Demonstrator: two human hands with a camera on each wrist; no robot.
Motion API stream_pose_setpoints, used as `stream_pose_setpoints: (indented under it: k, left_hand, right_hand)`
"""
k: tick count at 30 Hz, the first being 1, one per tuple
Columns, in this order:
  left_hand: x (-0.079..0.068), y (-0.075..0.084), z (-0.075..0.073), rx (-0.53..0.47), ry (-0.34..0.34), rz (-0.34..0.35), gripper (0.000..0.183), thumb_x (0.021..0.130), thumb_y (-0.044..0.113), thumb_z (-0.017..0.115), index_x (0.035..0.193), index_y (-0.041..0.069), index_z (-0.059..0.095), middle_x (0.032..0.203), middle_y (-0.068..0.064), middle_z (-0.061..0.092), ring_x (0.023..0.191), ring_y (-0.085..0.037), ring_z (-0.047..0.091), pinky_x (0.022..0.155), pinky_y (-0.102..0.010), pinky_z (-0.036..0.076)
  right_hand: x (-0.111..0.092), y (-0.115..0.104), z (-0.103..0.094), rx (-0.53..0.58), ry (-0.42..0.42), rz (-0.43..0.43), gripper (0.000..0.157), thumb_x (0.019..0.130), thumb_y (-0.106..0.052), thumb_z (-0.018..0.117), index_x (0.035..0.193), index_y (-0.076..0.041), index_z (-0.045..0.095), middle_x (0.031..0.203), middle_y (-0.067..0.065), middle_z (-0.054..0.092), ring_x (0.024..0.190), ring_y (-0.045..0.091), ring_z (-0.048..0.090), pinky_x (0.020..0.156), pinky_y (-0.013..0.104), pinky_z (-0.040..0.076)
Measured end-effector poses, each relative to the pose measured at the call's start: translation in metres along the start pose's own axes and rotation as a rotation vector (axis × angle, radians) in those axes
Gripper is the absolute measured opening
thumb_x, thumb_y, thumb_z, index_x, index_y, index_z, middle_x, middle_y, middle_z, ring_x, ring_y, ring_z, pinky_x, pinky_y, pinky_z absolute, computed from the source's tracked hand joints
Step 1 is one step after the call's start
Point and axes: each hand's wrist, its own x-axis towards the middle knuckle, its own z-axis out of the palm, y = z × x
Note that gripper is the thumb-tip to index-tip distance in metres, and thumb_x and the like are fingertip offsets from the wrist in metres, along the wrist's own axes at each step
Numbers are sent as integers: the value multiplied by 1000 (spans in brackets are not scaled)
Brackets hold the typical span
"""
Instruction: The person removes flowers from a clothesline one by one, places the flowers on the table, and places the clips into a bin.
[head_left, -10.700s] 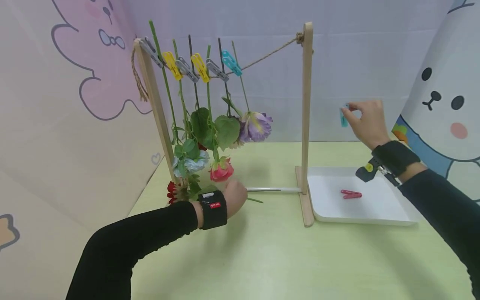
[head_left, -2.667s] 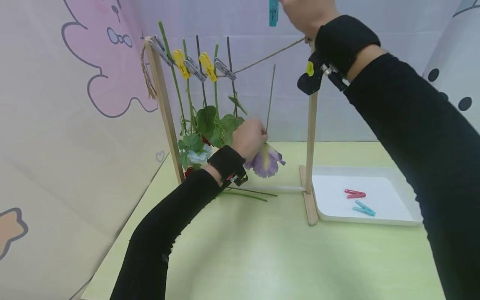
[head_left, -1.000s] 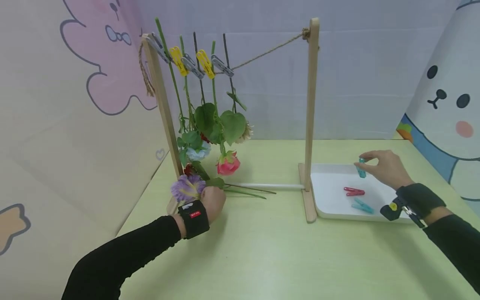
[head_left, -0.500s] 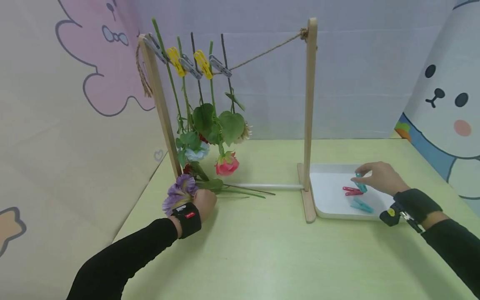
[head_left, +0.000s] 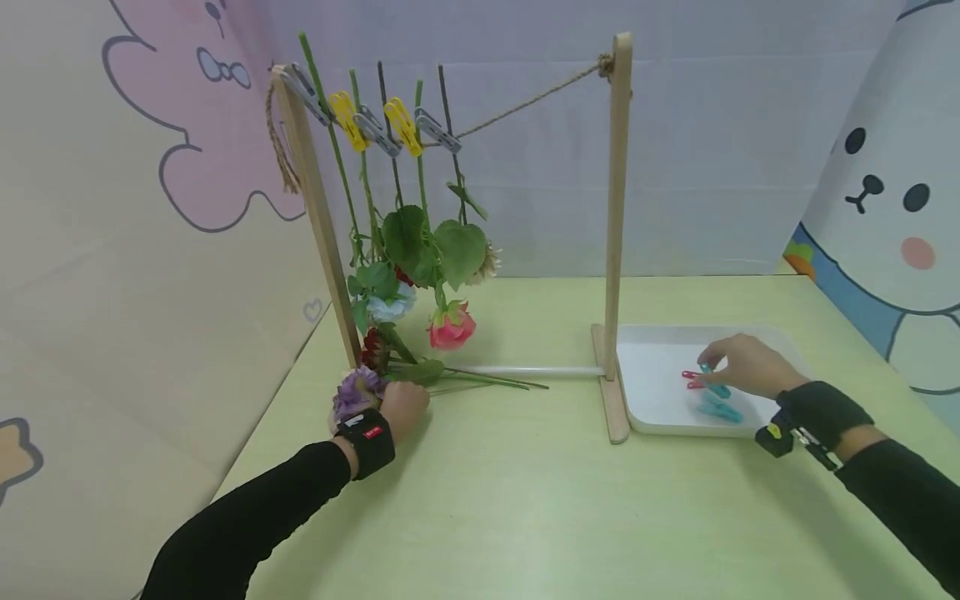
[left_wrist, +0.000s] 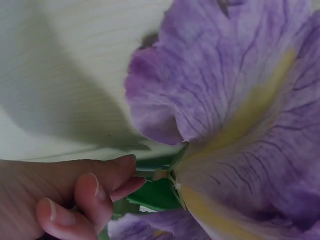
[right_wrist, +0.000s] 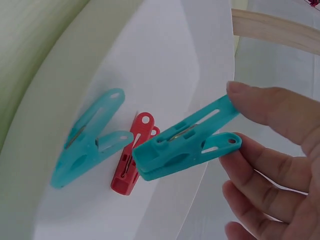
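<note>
Near the foot of the rack's left post, my left hand (head_left: 405, 408) pinches the stem of a purple iris (left_wrist: 225, 95) just behind its bloom, low at the table. Other flowers lie there too: a dark red bloom (head_left: 374, 350) and green stems (head_left: 487, 379) reaching right. Over the white tray (head_left: 652, 427), my right hand (head_left: 750, 367) holds a turquoise clothespin (right_wrist: 187, 137) by its handle ends between thumb and fingers. Below it in the tray are a second turquoise clothespin (right_wrist: 90, 137) and a red clothespin (right_wrist: 125, 172).
A wooden rack with a right post (head_left: 618, 208) and left post (head_left: 318, 208) carries a twine line (head_left: 525, 107). Grey and yellow clothespins (head_left: 405, 125) hold several flowers upside down on it, including a pink rose (head_left: 452, 327). A white crossbar (head_left: 532, 371) joins the rack's feet.
The iris came off the line; my left hand brought it down to the left. My right hand lowered the turquoise clothespin, taken from the line, into the tray area, where another was placed.
</note>
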Motion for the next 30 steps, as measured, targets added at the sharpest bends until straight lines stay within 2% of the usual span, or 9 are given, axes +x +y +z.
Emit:
stream_pose_setpoints:
  k: [2, 3, 5, 7, 9, 16, 21, 25, 30]
  left_hand:
    - [2, 1, -2, -4, -28, -1, 33, 68, 0, 56, 44, 21, 49, 43, 5, 46, 40, -11, 44, 33, -34, 33]
    - [3, 0, 14, 0, -19, 3, 33, 65, 0, 55, 43, 22, 45, 41, 6, 43, 39, -11, 40, 32, -34, 29]
    - [5, 0, 41, -5, -66, -11, 37, 68, -1, 55, 43, 24, 43, 41, 7, 39, 39, -11, 39, 30, -36, 27]
    - [6, -2, 72, -2, -44, -4, 38, 66, -1, 54, 43, 25, 37, 41, 8, 34, 38, -11, 34, 29, -35, 21]
    - [7, -1, 96, -3, -57, -1, 39, 66, 0, 54, 43, 26, 37, 41, 8, 34, 38, -12, 35, 28, -37, 21]
    - [7, 7, 102, -9, -108, 28, 36, 66, 3, 56, 43, 26, 39, 41, 9, 34, 39, -11, 33, 30, -38, 22]
    - [11, 12, 106, -1, -96, 25, 36, 68, 5, 55, 44, 27, 42, 41, 11, 35, 40, -10, 34, 29, -41, 22]
    - [12, 15, 99, 5, -87, 22, 36, 69, 5, 55, 44, 26, 41, 41, 11, 34, 39, -10, 33, 28, -40, 21]
    - [12, 17, 88, -5, -76, 15, 37, 68, 3, 56, 43, 25, 41, 40, 10, 33, 38, -10, 33, 28, -40, 20]
  right_hand:
    - [0, 2, 2, -3, -23, -2, 39, 78, -25, 72, 101, 6, 65, 91, 15, 68, 82, 27, 58, 75, 49, 47]
    - [0, 4, 3, -6, -28, -11, 39, 78, -26, 72, 100, 5, 66, 90, 13, 68, 81, 25, 58, 74, 48, 47]
    - [2, 7, 5, -14, -40, -25, 39, 77, -27, 72, 100, 4, 66, 87, 11, 68, 80, 24, 58, 73, 47, 47]
    - [2, 10, 6, -27, -48, -35, 38, 76, -27, 73, 98, 4, 67, 86, 9, 68, 79, 23, 58, 72, 47, 47]
    - [2, 10, 7, -34, -58, -37, 37, 76, -26, 74, 98, 4, 67, 85, 10, 67, 79, 23, 58, 72, 46, 47]
    - [3, 5, 8, -54, -73, -43, 39, 74, -26, 75, 97, 5, 67, 85, 8, 67, 77, 21, 55, 73, 46, 46]
    - [2, 2, 12, -40, -78, -32, 43, 73, -29, 76, 97, 5, 66, 84, 7, 65, 75, 19, 53, 70, 41, 46]
    - [0, -1, 17, -53, -56, -55, 38, 73, -27, 76, 94, 3, 67, 81, 5, 65, 72, 16, 52, 66, 36, 46]
    - [0, -9, 22, -118, -25, -132, 30, 72, -26, 76, 90, -3, 69, 79, 0, 64, 76, 17, 52, 65, 34, 44]
